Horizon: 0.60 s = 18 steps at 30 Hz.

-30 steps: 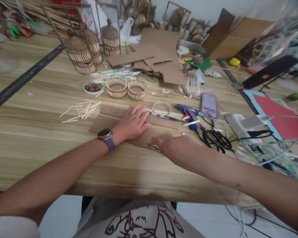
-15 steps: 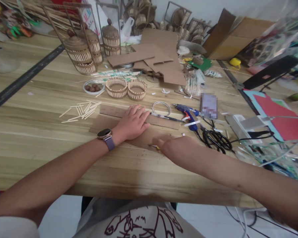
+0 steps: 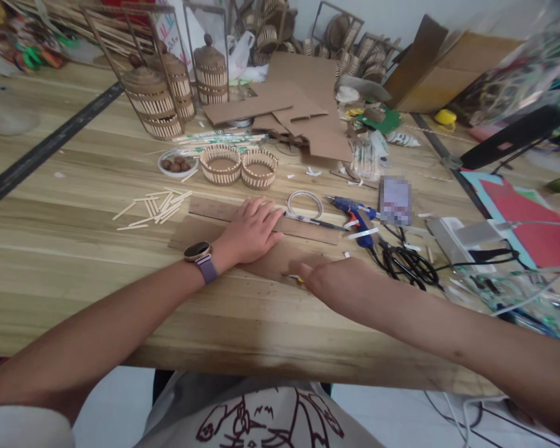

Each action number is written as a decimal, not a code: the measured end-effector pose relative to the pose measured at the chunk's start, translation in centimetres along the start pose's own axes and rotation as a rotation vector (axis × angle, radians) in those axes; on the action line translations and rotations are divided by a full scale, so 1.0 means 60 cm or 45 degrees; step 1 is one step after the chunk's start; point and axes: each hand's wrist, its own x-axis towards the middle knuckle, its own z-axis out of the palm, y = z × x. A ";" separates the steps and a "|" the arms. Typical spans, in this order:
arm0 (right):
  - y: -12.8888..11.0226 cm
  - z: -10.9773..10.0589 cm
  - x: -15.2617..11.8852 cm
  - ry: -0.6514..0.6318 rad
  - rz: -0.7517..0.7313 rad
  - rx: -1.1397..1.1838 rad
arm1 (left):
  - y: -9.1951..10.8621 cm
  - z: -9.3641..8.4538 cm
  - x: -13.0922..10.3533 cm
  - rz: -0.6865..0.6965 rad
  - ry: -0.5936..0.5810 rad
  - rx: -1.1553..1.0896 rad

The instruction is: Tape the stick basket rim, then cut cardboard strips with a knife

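I'm resting my left hand palm down, its fingers fairly straight and slightly spread, gripping nothing; it is lying across a narrow cardboard strip and covering the middle of it. Under the strip a larger cardboard sheet is lying flat on the desk, and its near part is showing between my two hands. My right hand is curling closed around a small cutter; I'm seeing only a bit of yellow and a thin tip pointing left at the sheet's near edge, since the fingers are hiding the rest, and from here I'm not managing to tell whether the tip is going through the cardboard. A watch with a purple band is circling my left wrist. Just beyond the strip, a white ring is lying near a dark pen, and a blue glue gun is lying to the right of both. Left of my left hand, pale sticks are lying in a loose pile. Farther back, two round stick-walled baskets are standing side by side, with a shallow bowl of brown balls sitting just beside the left one. Behind these, lidded lantern-like pieces are standing upright in tall frames.
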 end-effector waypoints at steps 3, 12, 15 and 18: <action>0.003 0.005 -0.001 -0.010 0.001 0.025 | 0.000 0.000 0.000 -0.004 -0.008 -0.003; 0.010 0.014 -0.008 -0.015 0.018 0.069 | -0.001 0.002 0.001 -0.012 -0.002 -0.009; 0.015 0.017 -0.016 0.001 -0.001 0.077 | -0.001 0.002 0.001 -0.014 -0.002 0.004; 0.018 0.019 -0.021 0.008 0.009 0.070 | -0.002 0.004 0.001 -0.001 0.016 0.002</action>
